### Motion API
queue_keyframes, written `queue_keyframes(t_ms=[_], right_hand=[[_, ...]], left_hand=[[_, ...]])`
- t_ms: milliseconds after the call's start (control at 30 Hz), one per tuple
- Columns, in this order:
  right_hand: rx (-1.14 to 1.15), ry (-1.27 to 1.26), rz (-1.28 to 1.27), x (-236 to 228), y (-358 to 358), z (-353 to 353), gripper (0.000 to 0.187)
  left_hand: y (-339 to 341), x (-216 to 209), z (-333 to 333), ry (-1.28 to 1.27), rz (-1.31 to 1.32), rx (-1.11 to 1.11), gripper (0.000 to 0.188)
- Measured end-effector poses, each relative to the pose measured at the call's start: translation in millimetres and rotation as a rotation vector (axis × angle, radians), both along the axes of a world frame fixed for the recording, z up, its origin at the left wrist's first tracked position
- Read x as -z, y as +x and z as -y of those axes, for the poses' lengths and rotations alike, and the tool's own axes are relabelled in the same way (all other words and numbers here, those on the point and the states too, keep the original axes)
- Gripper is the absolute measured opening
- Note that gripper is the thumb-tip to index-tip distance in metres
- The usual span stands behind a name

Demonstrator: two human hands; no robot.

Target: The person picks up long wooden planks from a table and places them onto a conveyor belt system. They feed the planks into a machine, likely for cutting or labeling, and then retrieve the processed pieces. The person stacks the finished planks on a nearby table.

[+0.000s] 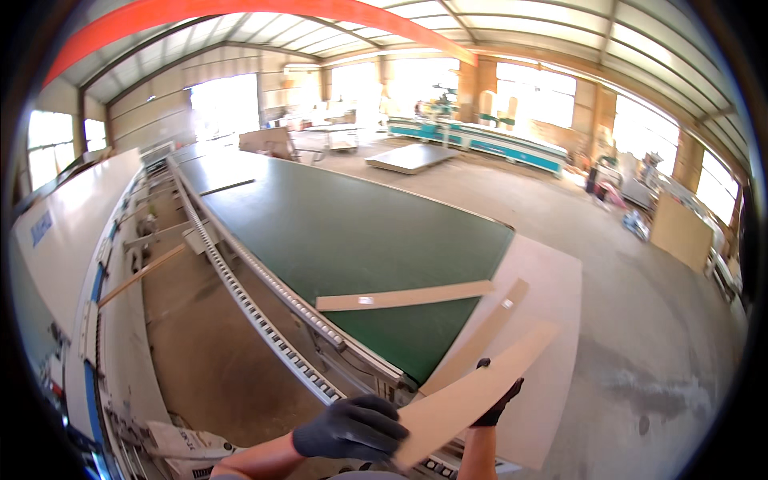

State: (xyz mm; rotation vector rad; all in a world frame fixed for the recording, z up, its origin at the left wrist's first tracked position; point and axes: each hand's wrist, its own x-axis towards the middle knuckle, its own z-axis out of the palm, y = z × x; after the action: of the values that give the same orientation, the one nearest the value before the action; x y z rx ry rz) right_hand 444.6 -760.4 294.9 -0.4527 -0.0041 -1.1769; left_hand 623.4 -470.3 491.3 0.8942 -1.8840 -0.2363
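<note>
A long light-brown board strip (476, 390) slants up in front of me, held between both hands. My left hand (356, 430), in a dark grey glove, is closed on its near left end. My right hand (502, 402), in a dark glove, grips it farther along; the board hides most of the palm, and fingertips show at both edges. Beyond it, a narrower strip (485, 336) with a small white label lies on a pale panel (552, 276). Another labelled strip (424, 295) lies across the near end of the green conveyor belt (352, 216).
A roller rail (248, 296) runs along the belt's left side, with a long machine (88, 320) beyond it. A flat panel stack (412, 158) sits on the floor past the belt. Farther back stands a teal and white machine (480, 140). Brown sheets (680, 228) lean at the right.
</note>
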Motion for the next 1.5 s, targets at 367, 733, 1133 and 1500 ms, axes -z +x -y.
queue_keyframes(t_ms=[367,733,1133,1500], right_hand=[[-0.254,-0.338,-0.275,-100,123,-37,0.079],[-0.498,-1.765,-1.155,-156,144,-290,0.098],[-0.678,-2.700,-0.667,24,223,-473,0.096],[-0.800,-2.810,-0.453,65,309,-622,0.097]], left_hand=[[29,155,-155,0.689,-0.567,-1.111,0.046],[122,114,-391,-0.682,-1.442,-0.798,0.075],[-27,400,-652,-0.547,-1.386,-2.421,0.023],[-3,351,-745,-1.102,-1.466,-2.330,0.079]])
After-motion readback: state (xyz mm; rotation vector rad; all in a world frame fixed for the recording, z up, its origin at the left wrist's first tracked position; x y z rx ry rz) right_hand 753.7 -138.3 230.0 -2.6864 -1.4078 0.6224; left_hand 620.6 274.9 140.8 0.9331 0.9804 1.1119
